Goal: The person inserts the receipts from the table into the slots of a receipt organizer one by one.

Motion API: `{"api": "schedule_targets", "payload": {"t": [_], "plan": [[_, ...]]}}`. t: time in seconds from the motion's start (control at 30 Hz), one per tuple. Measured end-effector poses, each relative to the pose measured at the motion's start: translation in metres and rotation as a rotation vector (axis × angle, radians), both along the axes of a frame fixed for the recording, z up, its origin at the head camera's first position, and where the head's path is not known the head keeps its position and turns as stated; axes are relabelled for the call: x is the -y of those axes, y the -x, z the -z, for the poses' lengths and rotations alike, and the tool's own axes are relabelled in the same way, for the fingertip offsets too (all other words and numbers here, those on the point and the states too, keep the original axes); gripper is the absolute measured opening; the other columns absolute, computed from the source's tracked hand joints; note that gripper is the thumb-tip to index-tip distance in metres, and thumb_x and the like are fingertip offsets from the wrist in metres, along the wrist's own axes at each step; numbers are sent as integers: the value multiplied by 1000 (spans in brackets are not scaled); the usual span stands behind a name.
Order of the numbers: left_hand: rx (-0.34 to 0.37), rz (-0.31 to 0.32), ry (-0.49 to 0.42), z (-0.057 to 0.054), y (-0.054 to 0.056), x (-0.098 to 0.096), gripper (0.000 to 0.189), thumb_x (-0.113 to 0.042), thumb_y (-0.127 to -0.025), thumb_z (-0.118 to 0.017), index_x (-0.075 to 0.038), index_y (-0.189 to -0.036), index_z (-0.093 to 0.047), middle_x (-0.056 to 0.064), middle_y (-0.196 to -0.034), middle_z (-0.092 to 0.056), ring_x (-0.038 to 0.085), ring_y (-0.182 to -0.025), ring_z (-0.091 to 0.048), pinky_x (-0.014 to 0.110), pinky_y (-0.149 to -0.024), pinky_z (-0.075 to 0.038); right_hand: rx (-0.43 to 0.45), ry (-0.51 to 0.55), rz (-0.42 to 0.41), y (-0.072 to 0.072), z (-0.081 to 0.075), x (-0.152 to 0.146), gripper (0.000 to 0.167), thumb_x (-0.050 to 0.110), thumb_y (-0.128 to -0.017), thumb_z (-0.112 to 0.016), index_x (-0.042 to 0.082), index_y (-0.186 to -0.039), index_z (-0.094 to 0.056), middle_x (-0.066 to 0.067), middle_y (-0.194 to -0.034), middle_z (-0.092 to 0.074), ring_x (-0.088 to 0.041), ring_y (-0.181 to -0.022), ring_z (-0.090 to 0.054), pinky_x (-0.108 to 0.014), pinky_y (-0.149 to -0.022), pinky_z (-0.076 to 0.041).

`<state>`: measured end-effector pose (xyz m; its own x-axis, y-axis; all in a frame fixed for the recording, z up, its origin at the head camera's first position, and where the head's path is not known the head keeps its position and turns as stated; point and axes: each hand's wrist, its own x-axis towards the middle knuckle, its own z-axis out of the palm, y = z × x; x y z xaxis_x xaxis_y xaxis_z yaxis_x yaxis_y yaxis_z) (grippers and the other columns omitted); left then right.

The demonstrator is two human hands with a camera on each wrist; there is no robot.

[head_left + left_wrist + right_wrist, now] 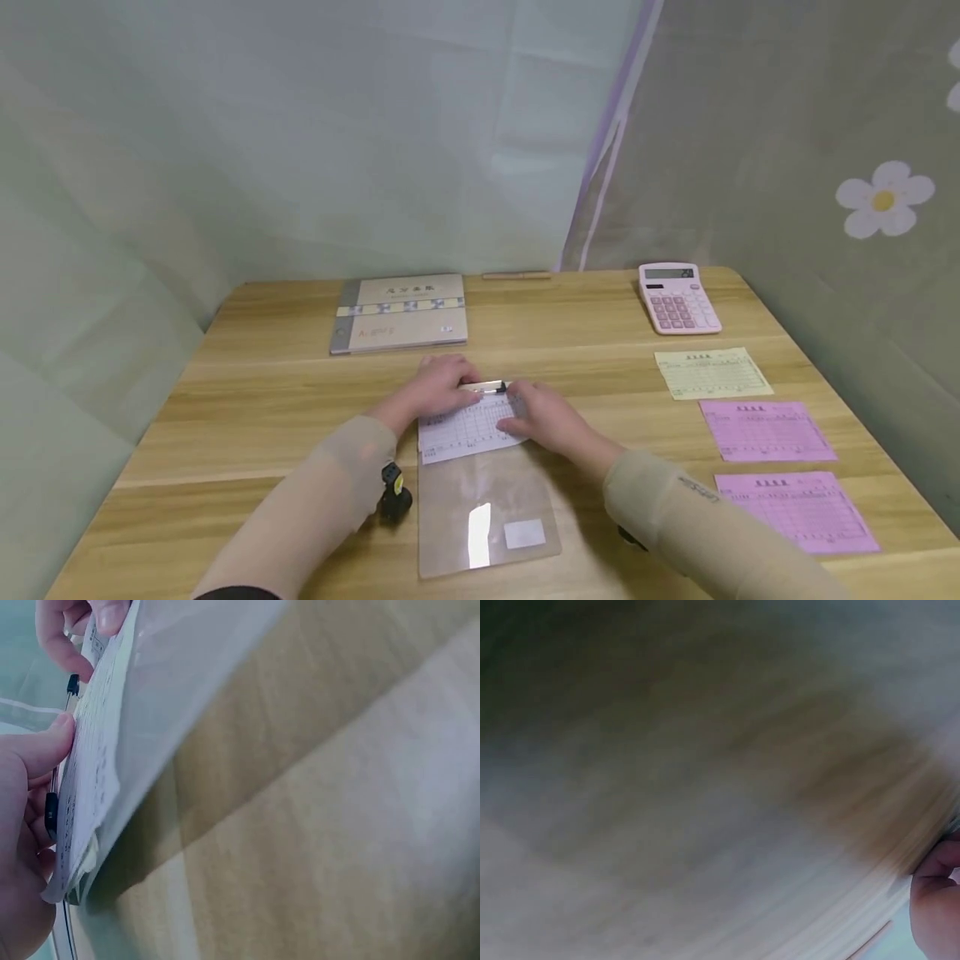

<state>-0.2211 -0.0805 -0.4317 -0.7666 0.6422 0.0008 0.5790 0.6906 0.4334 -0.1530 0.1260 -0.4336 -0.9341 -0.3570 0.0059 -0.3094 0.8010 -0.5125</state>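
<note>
A clear clipboard [450, 508] lies in front of me, with a small white label near its lower right corner. Several white printed slips [461, 435] are stacked at its top end, by the metal clip [491, 387] with black ends. My left hand [441, 387] holds the top left of the board, thumb over the slips beside the clip, fingers curled behind the edge in the left wrist view. At the top right, my right hand [546, 417] grips the slips and board edge with its thumb on the paper. The right wrist view is blurred and shows only part of that hand [937, 900].
A beige ledger book [408, 312] lies at the back left, and a thin pen-like stick [516, 276] by the back edge. On the right are a pink calculator [678, 298], a yellow slip [712, 373] and two pink slips [768, 430] on the wooden table [262, 400].
</note>
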Motion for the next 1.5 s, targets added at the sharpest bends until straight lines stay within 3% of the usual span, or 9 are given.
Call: {"api": "schedule_targets", "payload": {"t": [0.3,0.53,1.07,1.2,1.5], "plan": [[44,-9,45,-5,4,0,26,-36,-85,-67,-17,-103,-66,-6,-97,-60,14,-92,-54,39,-88,-30,18,-16,46,4,-2,4,52,31,-79,-75,0,-116,-56,-11,-97,-64,-24,-88,-60,-41,-81,-47],[40,-8,43,-4,2,-1,25,-36,-84,-67,-17,-101,-65,-6,-98,-61,14,-95,-54,43,-95,-27,-11,-20,54,4,0,4,52,33,-81,-73,-1,-117,-56,-15,-105,-64,-29,-97,-60,-43,-85,-46],[-52,-4,55,1,-5,0,30,-38,-86,-66,-17,-107,-65,-3,-105,-60,16,-101,-53,38,-89,-30,-16,-35,58,2,-2,4,55,34,-82,-72,0,-121,-55,-17,-106,-64,-31,-96,-60,-44,-85,-46],[-58,-5,24,7,-7,0,32,-38,-85,-66,-17,-110,-64,-3,-106,-58,17,-103,-51,39,-91,-31,9,-30,31,3,-3,0,55,32,-81,-73,0,-122,-55,-15,-105,-64,-29,-94,-60,-43,-83,-47],[30,-57,-83,17,-7,5,36,-39,-84,-67,-19,-113,-61,-6,-106,-54,16,-103,-46,40,-94,-33,145,16,-46,10,-11,-23,56,22,-80,-75,3,-126,-53,-6,-103,-63,-16,-81,-55,-37,-78,-46]]}}
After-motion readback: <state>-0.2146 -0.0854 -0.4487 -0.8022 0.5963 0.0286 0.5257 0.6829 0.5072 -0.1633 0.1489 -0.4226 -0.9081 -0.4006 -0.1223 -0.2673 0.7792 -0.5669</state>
